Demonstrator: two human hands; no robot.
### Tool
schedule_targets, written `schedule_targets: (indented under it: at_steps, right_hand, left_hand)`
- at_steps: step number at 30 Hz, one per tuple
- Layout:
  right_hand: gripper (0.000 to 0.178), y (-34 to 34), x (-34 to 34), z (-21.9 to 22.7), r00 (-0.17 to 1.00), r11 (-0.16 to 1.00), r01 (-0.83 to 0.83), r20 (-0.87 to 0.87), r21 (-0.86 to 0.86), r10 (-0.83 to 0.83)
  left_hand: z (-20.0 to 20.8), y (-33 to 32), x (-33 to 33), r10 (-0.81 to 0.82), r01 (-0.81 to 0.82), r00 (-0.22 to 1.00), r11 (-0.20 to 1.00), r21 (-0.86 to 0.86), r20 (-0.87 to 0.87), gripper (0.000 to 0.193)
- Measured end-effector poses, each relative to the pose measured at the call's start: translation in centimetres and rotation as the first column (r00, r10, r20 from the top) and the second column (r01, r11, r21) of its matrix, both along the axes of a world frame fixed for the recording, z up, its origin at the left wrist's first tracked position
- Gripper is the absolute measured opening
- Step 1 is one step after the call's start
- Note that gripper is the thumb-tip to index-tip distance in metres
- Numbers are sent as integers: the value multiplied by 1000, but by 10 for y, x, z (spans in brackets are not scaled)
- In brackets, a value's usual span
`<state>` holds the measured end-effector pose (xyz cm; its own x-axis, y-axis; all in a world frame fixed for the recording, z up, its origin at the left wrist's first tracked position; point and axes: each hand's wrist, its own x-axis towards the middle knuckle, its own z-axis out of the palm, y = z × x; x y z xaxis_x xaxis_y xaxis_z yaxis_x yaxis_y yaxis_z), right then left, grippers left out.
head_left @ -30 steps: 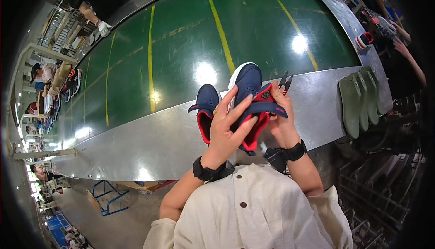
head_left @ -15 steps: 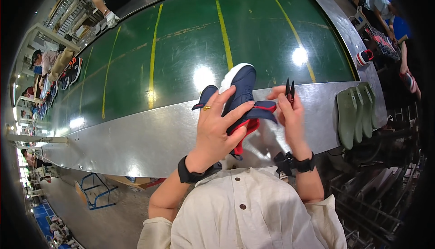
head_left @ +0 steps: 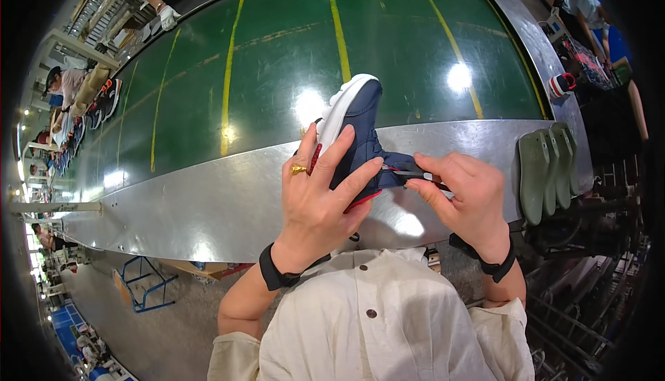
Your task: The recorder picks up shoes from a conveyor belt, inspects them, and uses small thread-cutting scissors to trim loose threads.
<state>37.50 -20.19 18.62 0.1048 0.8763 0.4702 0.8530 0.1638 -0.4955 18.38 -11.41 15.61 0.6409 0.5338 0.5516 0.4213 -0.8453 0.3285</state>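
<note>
A navy shoe (head_left: 361,123) with a white sole and red lining is tilted sole-left over the table's near edge. My left hand (head_left: 315,204) is closed round it, with fingers spread across the upper and a gold ring on one finger. At the shoe's right side, my right hand (head_left: 474,197) grips small dark thread snips (head_left: 410,173). Their blades lie against the navy strap (head_left: 395,163) that sticks out there. The snips' handles are mostly hidden inside the right hand. Whether the blades cut into anything cannot be made out.
A green conveyor belt (head_left: 277,76) with yellow lines runs beyond the metal table edge (head_left: 187,211). Several olive shoe lasts (head_left: 532,180) stand at right, near another shoe (head_left: 561,84). A gloved hand (head_left: 167,17) rests at the far left edge; more shoes line the far left.
My right hand has turned and brought the snips left, from upright beside the shoe to its strap. The shoe has tilted more upright, and its left strap has swung behind my left fingers.
</note>
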Motion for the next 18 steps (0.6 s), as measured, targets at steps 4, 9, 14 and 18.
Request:
schedule_targets:
  at_steps: [4,9,14,18]
  right_hand:
    - [26,1,0,-4,1000,1000,-17,-11,-11,17]
    - [25,1,1,-9,999,999,-35,-40,-16,34]
    - [21,1,6,-10,985,996,-69,-164,-57,59]
    - [18,-2,9,-22,900,995,-72,-435,-72,34]
  left_hand:
    - [1,-1,-1,-4,4,1000,1000,-3,-7,55]
    - [2,-1,0,-7,7,1000,1000,8,-2,55]
    - [2,-2,1,-21,21,1000,1000,1,-4,54]
    - [2,-3,4,-27,28,999,999,-45,22,54]
